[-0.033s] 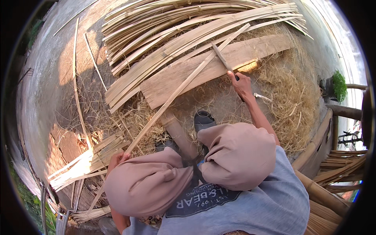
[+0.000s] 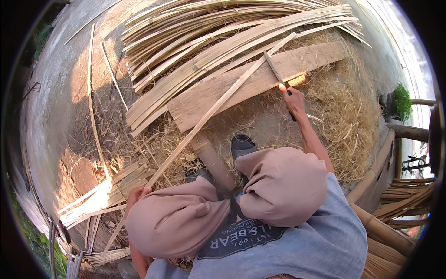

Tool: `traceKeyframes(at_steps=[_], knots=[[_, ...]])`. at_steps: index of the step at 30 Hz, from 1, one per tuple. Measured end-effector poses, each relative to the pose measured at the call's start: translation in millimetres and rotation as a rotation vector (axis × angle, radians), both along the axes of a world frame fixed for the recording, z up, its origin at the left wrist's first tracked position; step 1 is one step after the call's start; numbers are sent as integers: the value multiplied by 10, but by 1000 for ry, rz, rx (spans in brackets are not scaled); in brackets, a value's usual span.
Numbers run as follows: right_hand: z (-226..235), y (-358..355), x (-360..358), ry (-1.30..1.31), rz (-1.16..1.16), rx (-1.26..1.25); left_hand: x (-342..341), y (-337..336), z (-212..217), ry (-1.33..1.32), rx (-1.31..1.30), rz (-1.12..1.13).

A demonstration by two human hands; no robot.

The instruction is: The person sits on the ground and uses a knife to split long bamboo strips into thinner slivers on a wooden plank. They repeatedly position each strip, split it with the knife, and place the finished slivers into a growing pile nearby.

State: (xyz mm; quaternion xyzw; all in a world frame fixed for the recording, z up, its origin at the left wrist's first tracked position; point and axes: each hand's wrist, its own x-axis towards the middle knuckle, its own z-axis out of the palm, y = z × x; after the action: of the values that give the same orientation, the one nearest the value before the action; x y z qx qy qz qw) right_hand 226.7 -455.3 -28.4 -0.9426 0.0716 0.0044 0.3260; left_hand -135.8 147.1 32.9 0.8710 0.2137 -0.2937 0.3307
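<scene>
Straw-strewn ground (image 2: 353, 116) under bamboo strips (image 2: 223, 42)

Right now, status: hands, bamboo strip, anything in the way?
Right hand gripping knife, blade on bamboo strip over the plank. Left hand holding the strip's near end by the knee. Shavings all around, nothing blocking.

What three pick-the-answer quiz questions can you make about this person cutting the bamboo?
1. Where does the blade touch the long bamboo strip?
A. over the wooden plank
B. over the brick patch
C. beside the green plant

2. What colour are the trousers?
A. bright green
B. pinkish tan
C. black

3. What is the right hand doing?
A. lying open
B. gripping the blade's handle
C. resting on a knee

Answers: 1 A, they cross above the plank. 2 B, both knees show it. 3 B, its fingers wrap the handle.
</scene>
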Motion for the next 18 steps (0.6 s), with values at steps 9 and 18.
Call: traceKeyframes(at_steps=[9,18], knots=[[49,267,-234,123,44,-18,957,-251,181,-87,24,-35],[16,884,-964,102,322,105,1951,-1572,-697,-197,-247,-94]])
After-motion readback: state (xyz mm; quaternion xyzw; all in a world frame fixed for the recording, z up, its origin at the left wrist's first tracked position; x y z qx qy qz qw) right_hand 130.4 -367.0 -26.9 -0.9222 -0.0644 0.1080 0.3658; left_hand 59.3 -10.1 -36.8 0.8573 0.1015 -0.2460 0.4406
